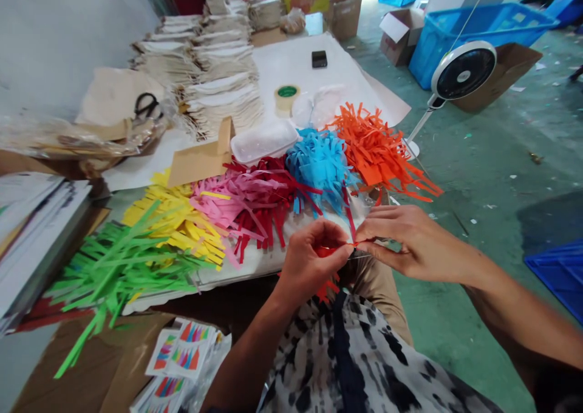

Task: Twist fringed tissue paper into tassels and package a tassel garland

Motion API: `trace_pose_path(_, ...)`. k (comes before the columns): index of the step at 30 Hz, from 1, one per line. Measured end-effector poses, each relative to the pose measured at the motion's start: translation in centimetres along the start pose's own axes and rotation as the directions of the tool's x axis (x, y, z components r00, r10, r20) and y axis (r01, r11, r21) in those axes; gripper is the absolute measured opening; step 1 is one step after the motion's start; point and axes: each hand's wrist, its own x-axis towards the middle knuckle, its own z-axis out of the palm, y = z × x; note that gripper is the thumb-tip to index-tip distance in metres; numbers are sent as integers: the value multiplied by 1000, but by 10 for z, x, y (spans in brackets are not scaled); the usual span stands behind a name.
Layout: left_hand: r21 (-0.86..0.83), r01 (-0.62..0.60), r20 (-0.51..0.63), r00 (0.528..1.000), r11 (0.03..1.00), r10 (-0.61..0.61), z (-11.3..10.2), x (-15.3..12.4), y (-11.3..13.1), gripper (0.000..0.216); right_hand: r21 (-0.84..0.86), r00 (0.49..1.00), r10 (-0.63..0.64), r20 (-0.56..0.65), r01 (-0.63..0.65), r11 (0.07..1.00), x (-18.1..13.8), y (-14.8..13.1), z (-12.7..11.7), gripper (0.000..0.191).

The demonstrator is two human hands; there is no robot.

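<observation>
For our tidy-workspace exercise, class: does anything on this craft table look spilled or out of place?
Yes. The green strips spill past the table edge, some dangling over the cardboard below. The orange strips overhang the right edge. Paper scraps litter the floor. Left hand and right hand pinch a red strip.

A band of piles walls off the near side around the blue strips (321, 164): red pile (268, 200) and pink pile (237, 197) touch on their left, with yellow pile (182, 218) and green pile (118, 267) farther left, and orange pile (378, 146) touches on their right. Just in front of the blue strips, the left hand (312, 258) and right hand (410, 243), pinched on a red strip (350, 244), fill the gap. Behind the blue strips stand a tray (264, 139) and tape (286, 97); beyond those a white sheet (291, 64) lies bare up to a phone (319, 59). Right of the blue strips the floor (492, 158) is open bar a fan (463, 71).
</observation>
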Motion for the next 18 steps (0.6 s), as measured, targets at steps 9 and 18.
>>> trace_pose_path(9,34,-65,71,996,997,63,2,-2,-1,17,104,999,32,1,-32,994,-11,2,2,10)
trace_pose_path(18,39,-83,117,990,996,78,3,-3,-2,14,144,995,98,-35,-92,985,-23,5,6,10)
